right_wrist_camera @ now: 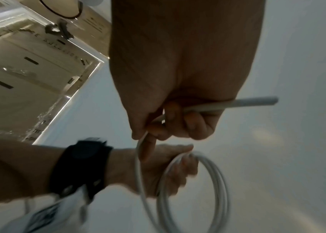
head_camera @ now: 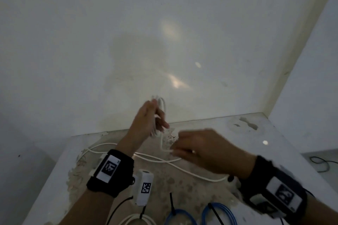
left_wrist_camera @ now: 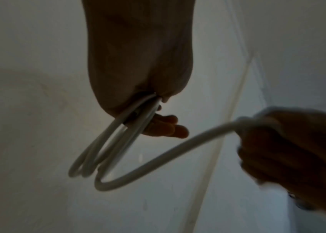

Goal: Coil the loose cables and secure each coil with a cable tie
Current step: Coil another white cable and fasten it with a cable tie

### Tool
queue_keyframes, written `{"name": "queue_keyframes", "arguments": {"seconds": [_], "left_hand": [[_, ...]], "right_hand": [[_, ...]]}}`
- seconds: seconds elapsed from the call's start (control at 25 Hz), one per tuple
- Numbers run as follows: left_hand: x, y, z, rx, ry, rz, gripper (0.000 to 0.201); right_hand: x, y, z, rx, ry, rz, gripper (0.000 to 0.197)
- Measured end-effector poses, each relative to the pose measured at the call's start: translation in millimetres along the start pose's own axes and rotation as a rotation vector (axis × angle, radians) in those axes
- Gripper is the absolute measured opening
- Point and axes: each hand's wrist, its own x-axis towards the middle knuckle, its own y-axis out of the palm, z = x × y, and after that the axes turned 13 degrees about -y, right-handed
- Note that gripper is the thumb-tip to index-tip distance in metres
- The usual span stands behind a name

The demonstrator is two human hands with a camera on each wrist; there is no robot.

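My left hand [head_camera: 151,120] is raised above the table and grips a small coil of white cable [head_camera: 161,105], its loops hanging in the left wrist view [left_wrist_camera: 102,149] and in the right wrist view [right_wrist_camera: 204,186]. To its right and lower, my right hand [head_camera: 199,150] pinches the free run of the same white cable [left_wrist_camera: 168,154], which passes through its curled fingers [right_wrist_camera: 170,119]. The loose rest of the white cable [head_camera: 164,160] lies in curves across the table under both wrists.
The worn white table [head_camera: 210,124] stands against a white wall in a corner. At its near edge lie two blue cable coils [head_camera: 217,212] with black ties [head_camera: 172,204], another white coil [head_camera: 135,220] and a white box with a marker [head_camera: 144,186]. A black cable [head_camera: 320,162] lies far right.
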Motion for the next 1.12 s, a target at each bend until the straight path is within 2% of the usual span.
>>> {"name": "queue_keyframes", "arguments": {"seconds": [0.08,0.12,0.2,0.24,0.36,0.52,0.6,0.72,0.8,1.0,1.08,1.12], "left_hand": [[-13,10,4,0.181,-0.024,0.159,0.045],[-19,13,5,0.192,-0.075,0.256,0.05],[-29,22,1,0.05,-0.246,0.433,0.057],[-33,27,-3,-0.025,-0.3,0.481,0.055],[-37,43,-7,-0.106,-0.304,0.45,0.046],[-30,60,-3,-0.216,-0.368,0.282,0.047],[-27,68,-5,-0.368,-0.454,0.333,0.046],[-25,73,-12,-0.545,-0.56,0.495,0.045],[-26,77,-14,-0.601,-0.586,0.572,0.042],[-25,82,-2,-0.651,-0.682,0.653,0.042],[-23,84,4,-0.593,-0.691,0.606,0.041],[-22,86,8,-0.497,-0.654,0.529,0.042]], "right_hand": [[10,-25,-20,-0.041,0.007,-0.209,0.025],[14,-36,-32,0.001,0.041,-0.268,0.024],[17,-46,-52,0.156,0.14,-0.333,0.022],[17,-45,-59,0.237,0.191,-0.365,0.019],[6,-28,-62,0.316,0.296,-0.483,0.013],[-6,-11,-58,0.157,0.352,-0.668,0.011],[-12,0,-58,0.107,0.386,-0.73,0.012],[-19,22,-55,-0.01,0.451,-0.799,0.02],[-26,32,-57,0.026,0.482,-0.831,0.024],[-42,30,-66,0.53,0.553,-0.694,0.037],[-47,32,-66,0.544,0.623,-0.635,0.04],[-49,35,-67,0.525,0.66,-0.638,0.042]]}}
